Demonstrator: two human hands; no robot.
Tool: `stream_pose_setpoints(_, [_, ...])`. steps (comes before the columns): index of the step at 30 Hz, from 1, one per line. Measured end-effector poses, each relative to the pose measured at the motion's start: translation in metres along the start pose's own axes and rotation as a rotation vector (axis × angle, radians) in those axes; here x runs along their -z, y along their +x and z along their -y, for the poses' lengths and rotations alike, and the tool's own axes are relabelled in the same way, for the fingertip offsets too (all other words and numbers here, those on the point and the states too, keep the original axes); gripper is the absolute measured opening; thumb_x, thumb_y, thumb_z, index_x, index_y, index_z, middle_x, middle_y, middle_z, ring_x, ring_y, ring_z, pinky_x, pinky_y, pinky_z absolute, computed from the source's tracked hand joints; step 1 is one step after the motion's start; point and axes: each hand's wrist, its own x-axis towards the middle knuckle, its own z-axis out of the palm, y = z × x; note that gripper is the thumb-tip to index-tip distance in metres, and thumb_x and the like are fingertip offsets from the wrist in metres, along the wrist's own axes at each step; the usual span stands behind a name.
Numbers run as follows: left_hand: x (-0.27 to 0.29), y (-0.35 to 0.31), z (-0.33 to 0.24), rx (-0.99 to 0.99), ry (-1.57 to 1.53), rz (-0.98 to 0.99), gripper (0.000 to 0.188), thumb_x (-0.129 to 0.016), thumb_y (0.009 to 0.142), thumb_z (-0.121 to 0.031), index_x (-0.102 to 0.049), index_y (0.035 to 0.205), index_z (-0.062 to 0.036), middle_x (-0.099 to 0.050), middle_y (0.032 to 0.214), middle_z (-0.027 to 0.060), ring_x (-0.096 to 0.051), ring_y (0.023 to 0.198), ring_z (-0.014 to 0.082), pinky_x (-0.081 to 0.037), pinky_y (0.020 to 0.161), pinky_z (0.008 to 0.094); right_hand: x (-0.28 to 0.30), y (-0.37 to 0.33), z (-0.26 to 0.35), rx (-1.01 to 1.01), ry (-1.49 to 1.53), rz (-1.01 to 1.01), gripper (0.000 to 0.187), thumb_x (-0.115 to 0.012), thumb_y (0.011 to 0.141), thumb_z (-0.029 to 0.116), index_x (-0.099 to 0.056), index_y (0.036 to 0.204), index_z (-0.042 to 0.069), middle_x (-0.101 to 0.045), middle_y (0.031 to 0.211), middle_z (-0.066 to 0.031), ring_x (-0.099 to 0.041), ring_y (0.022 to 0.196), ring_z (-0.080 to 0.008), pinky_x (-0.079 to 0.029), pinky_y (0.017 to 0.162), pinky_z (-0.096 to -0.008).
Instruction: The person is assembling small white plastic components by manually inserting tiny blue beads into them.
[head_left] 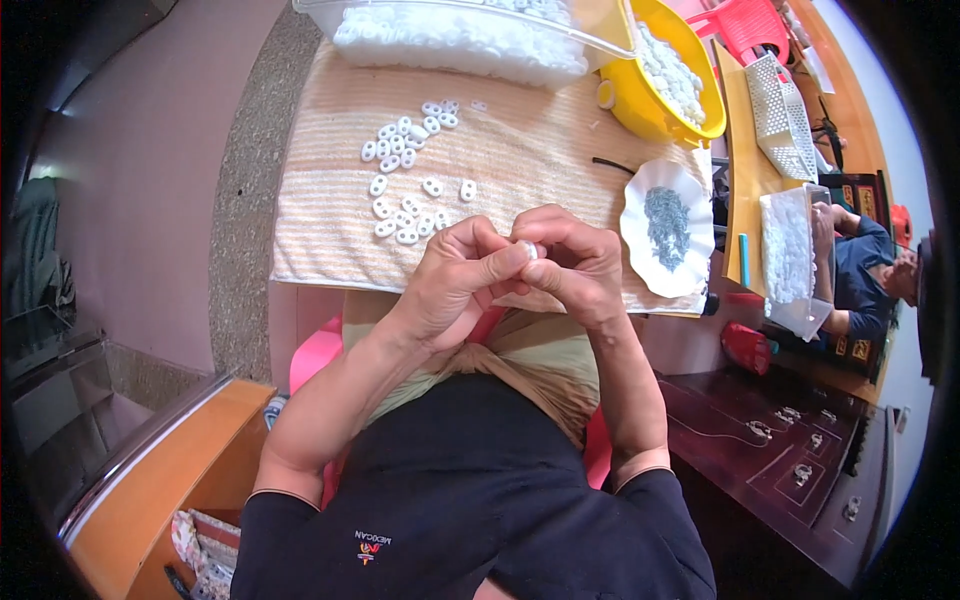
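Note:
My left hand (462, 268) and my right hand (578, 266) meet over the near edge of the cloth-covered table. Thumbs and forefingers of both are pinched round a small white plastic piece (531, 249), largely covered by the fingertips. Beyond my left hand lie several white oval pieces with two holes (411, 205), loosely scattered on the striped towel (530, 140). To the right of my right hand sits a white wavy-rimmed dish (636, 240) holding a heap of small grey-blue slender parts (667, 226), too fine to make out.
At the back stand a clear plastic bin (600, 45) and a yellow bowl (715, 100), both holding white pieces. A black thin rod (612, 163) lies by the dish. Further right, a person in dark blue (862, 265) sits by a clear box (800, 318) and a white perforated basket (780, 115).

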Motion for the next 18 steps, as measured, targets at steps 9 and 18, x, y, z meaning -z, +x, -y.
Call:
stream_pose_setpoints(9, [0.0, 0.0, -0.003, 0.063, -0.039, -0.03, 0.007, -0.066, 0.088, -0.008, -0.061, 0.086, -0.0044, -0.066, 0.087, 0.0069, -0.065, 0.08, 0.0121, -0.057, 0.074, 0.0257, 0.001, 0.001, 0.009, -0.034, -0.025, -0.133, 0.019, -0.068, 0.081, -0.005, -0.065, 0.1, -0.003, -0.063, 0.094, -0.0082, -0.061, 0.085, -0.0128, -0.05, 0.075, -0.0247])
stream_pose_setpoints(18, [-0.009, -0.001, -0.002, 0.051, 0.089, -0.099, 0.009, -0.067, 0.087, -0.009, -0.06, 0.085, -0.0035, -0.065, 0.094, 0.0108, -0.064, 0.079, 0.0116, -0.056, 0.074, 0.0252, 0.096, 0.061, 0.067, 0.249, -0.794, -0.667, 0.028, -0.067, 0.085, 0.005, -0.063, 0.112, -0.003, -0.063, 0.099, -0.0111, -0.064, 0.076, -0.0147, -0.052, 0.07, -0.0247])
